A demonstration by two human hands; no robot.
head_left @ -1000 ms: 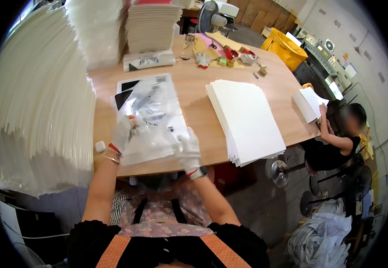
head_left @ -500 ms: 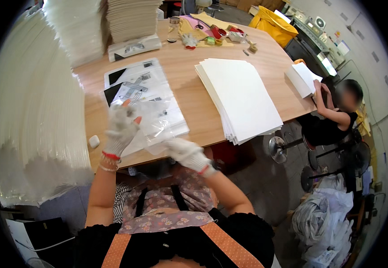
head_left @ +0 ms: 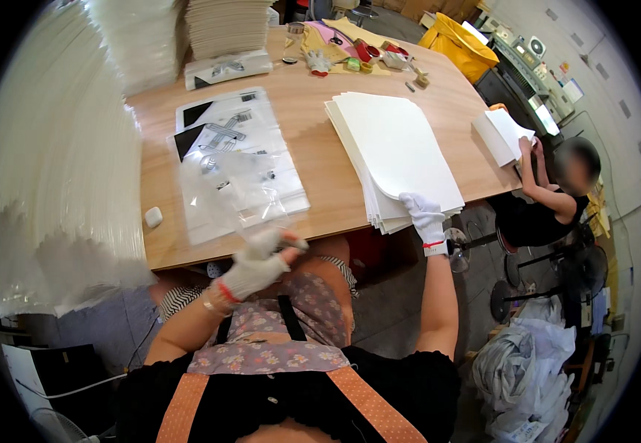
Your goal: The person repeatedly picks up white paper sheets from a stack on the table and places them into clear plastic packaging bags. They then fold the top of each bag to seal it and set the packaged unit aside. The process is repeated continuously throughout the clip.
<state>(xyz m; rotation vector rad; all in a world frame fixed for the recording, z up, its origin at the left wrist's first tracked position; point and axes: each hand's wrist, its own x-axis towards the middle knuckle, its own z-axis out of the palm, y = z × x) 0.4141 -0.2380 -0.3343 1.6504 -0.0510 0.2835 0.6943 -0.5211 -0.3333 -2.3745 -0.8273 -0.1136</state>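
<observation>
My left hand [head_left: 261,264], in a white glove with bare thumb and fingertip, is at the table's front edge, pinching the near edge of a clear plastic bag [head_left: 226,193]. The bag is partly raised and lies over a stack of printed plastic bags [head_left: 272,140] with black corners. On the right, my gloved right hand [head_left: 425,213] grips the near corner of the top white sheet [head_left: 394,140]. That corner curls up slightly from the thick, slightly fanned stack. Exactly how the left fingers hold the film is hard to make out.
Tall stacks of white sheets [head_left: 62,170] stand along the left side. A small white case [head_left: 153,217] lies beside the bags. Tape rolls, scissors and cloths [head_left: 335,48] are at the back. At right, another person [head_left: 556,192] handles white sheets [head_left: 499,136]; bagged material [head_left: 531,369] sits on the floor.
My right hand has left the plastic bag and moved right to the white stack, lifting a sheet corner. My left hand has come down and right, toward the bag's near edge.
</observation>
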